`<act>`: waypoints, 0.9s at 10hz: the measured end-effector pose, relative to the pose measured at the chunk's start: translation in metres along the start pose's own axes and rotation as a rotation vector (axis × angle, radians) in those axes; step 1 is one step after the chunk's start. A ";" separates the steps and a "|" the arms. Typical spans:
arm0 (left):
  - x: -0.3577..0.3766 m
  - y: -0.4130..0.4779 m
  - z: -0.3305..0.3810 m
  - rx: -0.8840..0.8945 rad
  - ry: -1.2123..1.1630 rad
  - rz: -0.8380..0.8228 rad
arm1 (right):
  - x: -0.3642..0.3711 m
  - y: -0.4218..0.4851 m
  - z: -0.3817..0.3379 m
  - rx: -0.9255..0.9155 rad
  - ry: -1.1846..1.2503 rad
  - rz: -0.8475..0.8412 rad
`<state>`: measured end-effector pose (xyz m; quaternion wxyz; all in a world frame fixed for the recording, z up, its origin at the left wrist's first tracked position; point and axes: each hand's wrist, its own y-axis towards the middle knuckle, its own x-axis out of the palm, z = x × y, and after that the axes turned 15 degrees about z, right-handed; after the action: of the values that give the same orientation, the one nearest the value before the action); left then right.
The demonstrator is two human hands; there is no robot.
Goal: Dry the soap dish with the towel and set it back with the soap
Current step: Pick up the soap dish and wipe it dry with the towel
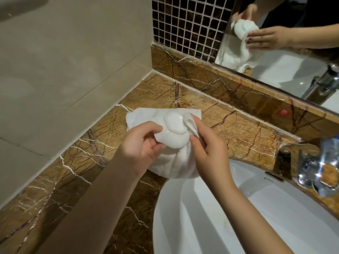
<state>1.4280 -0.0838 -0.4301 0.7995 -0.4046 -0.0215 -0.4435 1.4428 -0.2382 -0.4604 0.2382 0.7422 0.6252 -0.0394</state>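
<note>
A white ceramic soap dish point(173, 132) is held upside down above the brown marble counter point(238, 132), its raised base facing me. My left hand point(142, 145) grips the dish by its left side. A white towel point(176, 166) lies under and behind the dish and hangs down to the basin's edge. My right hand point(207, 143) pinches a fold of the towel against the dish's right rim. No soap is visible.
A white basin point(256, 217) lies below my hands. A chrome tap point(304, 167) and a clear plastic bottle point(330, 162) stand at the right. A mirror point(275, 43) is behind, dark mosaic tiles point(187, 24) beside it, and a beige wall point(73, 61) on the left.
</note>
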 end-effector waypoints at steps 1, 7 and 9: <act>-0.006 0.001 0.006 -0.033 0.022 -0.032 | -0.002 0.004 -0.001 -0.032 -0.064 -0.062; 0.029 -0.020 -0.033 0.275 -0.009 0.343 | 0.019 -0.045 -0.046 0.091 -0.175 -0.062; 0.018 -0.005 -0.023 0.261 -0.075 0.419 | 0.020 -0.058 -0.043 -0.140 -0.323 -0.154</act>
<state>1.4278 -0.1125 -0.4357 0.9181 -0.3098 -0.0237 -0.2463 1.3817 -0.1970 -0.4476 0.3829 0.6576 0.6351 -0.1325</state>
